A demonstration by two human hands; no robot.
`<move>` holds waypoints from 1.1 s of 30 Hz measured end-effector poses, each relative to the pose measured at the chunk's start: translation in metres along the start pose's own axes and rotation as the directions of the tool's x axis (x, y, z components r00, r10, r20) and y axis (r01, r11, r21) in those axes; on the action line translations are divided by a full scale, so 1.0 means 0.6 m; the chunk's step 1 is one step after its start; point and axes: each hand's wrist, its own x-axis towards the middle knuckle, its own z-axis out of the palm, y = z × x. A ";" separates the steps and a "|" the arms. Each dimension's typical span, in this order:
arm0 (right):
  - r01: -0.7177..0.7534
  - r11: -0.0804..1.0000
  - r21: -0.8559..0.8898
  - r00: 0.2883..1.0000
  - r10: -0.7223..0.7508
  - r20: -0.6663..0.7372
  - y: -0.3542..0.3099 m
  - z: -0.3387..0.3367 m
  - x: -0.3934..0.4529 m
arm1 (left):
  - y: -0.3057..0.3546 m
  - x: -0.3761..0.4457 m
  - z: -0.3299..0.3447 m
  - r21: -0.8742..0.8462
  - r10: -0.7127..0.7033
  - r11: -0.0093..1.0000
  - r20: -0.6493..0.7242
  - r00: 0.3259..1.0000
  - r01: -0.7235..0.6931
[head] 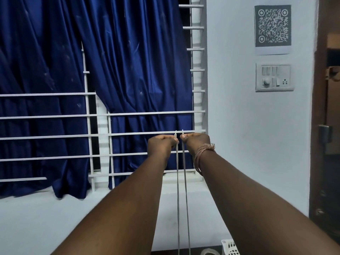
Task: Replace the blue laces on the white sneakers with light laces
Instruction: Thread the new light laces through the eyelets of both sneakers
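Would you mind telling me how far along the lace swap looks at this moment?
Done: I cannot tell, since no sneaker is in view. In hand: the left hand and right hand each pinch one tip of the light lace, raised side by side before the window grille, both strands running straight down out of frame. Left: whatever threading and tying remains cannot be judged from here.

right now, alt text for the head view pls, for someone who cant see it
Two raised hands each pinch one tip of a light lace: left hand, right hand. Both strands of the light lace run straight down between the forearms. Behind are a blue curtain and white window grille.
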 end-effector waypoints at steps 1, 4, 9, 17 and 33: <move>0.000 1.000 -0.009 1.000 0.000 0.000 0.000 0.000 -0.001 | 0.000 0.000 -0.001 -0.004 -0.002 1.000 0.001 1.000 0.002; 0.011 1.000 -0.006 1.000 -0.011 -0.002 -0.001 -0.001 -0.005 | 0.002 -0.003 -0.001 -0.008 -0.005 1.000 0.014 1.000 0.005; 0.026 0.996 -0.083 1.000 -0.027 -0.011 0.039 -0.009 -0.029 | -0.043 -0.018 -0.007 0.060 -0.008 0.998 0.001 1.000 0.008; -0.079 0.935 -0.345 0.948 0.177 0.263 0.285 -0.038 -0.130 | -0.300 -0.112 -0.087 0.619 -0.088 0.782 0.229 0.969 -0.076; -0.021 0.683 -0.730 0.924 0.292 0.247 0.606 -0.075 -0.301 | -0.619 -0.269 -0.168 0.862 -0.505 0.442 0.011 0.863 0.248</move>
